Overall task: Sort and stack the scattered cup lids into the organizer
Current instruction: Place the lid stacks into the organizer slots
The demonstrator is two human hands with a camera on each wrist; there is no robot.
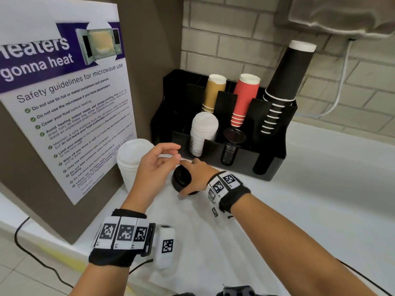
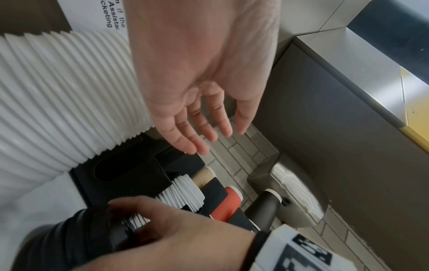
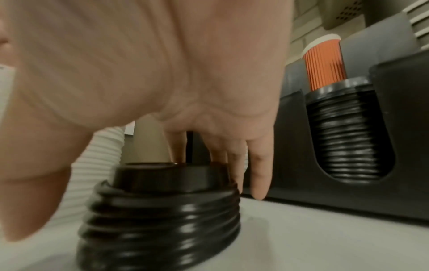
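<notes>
A short stack of black lids (image 1: 179,180) stands on the white counter in front of the black organizer (image 1: 269,167). My right hand (image 1: 188,178) grips this stack from above, with the thumb on the near side and the fingers (image 3: 257,174) down its far side. My left hand (image 1: 176,152) hovers open just above and left of it and holds nothing. A tall loose stack of white lids (image 1: 130,161) stands on the counter at the left. The organizer's front slots hold white lids (image 1: 203,133) and black lids (image 1: 232,146).
Brown cups (image 1: 213,92), red cups (image 1: 243,99) and a tall stack of black cups (image 1: 280,88) fill the organizer's back slots. A brown panel with a microwave safety poster (image 1: 68,107) closes off the left. Behind is a brick wall (image 1: 235,39); white counter (image 1: 320,199) extends to the right.
</notes>
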